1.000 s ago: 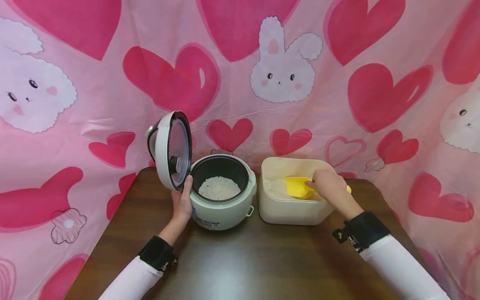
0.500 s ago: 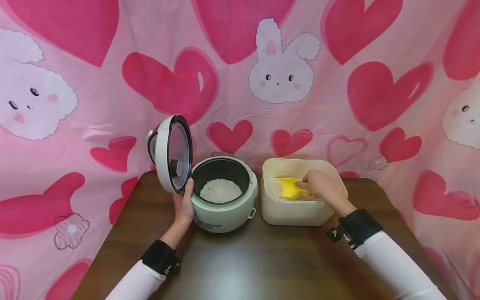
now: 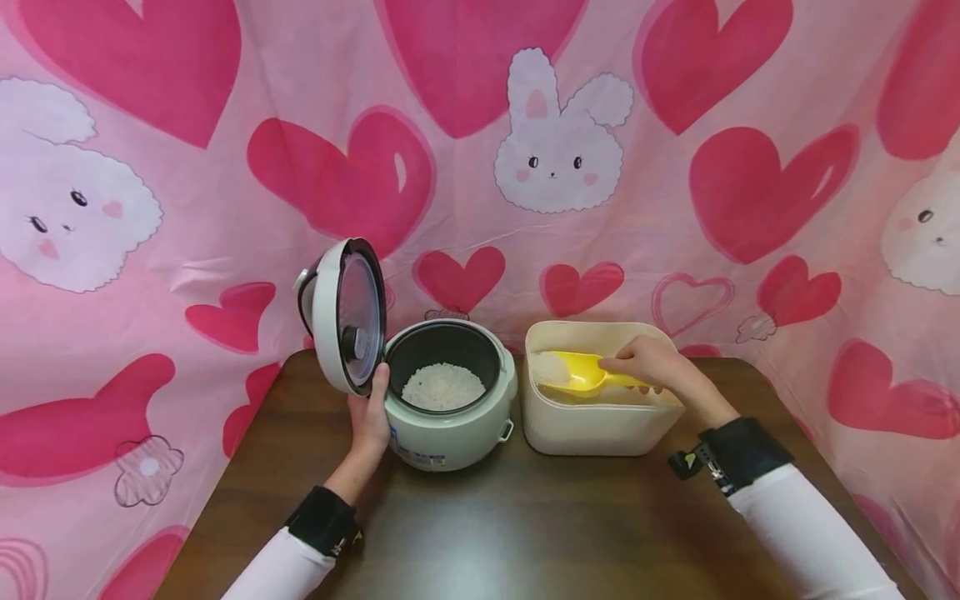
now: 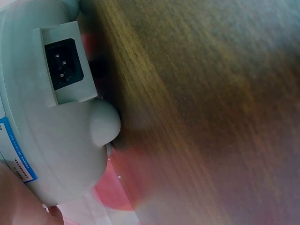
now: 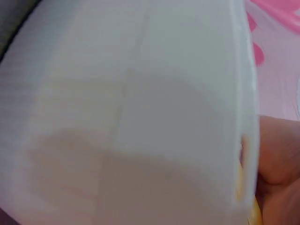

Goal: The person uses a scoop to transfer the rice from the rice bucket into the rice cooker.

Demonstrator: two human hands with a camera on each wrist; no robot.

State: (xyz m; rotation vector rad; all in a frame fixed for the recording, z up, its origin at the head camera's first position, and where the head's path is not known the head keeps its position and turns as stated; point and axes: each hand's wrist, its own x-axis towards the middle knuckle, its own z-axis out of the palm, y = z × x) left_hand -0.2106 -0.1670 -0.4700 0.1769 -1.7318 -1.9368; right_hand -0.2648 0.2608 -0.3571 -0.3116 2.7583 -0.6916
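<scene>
A pale green rice cooker (image 3: 450, 437) stands with its lid (image 3: 326, 321) raised on the left. White rice (image 3: 444, 387) covers the bottom of its dark inner pot (image 3: 442, 337). My left hand (image 3: 369, 417) holds the cooker's left side at the hinge, thumb up along the lid's lower rim, the other fingers mostly hidden. To the right is a cream bin (image 3: 592, 432) holding rice. My right hand (image 3: 651, 362) grips the handle of a yellow scoop (image 3: 588, 375), its mouth pointing left with rice in it, inside the bin near its left wall.
Both containers stand side by side at the back of a dark wooden table (image 3: 480, 525). A pink cloth (image 3: 465, 217) with hearts and rabbits hangs close behind. The left wrist view shows the cooker's power socket (image 4: 63, 65); the right wrist view, the bin wall (image 5: 173, 117).
The scoop has moved left through the rice, then risen with rice in it, its handle now higher and more visible. My left hand keeps its place on the cooker.
</scene>
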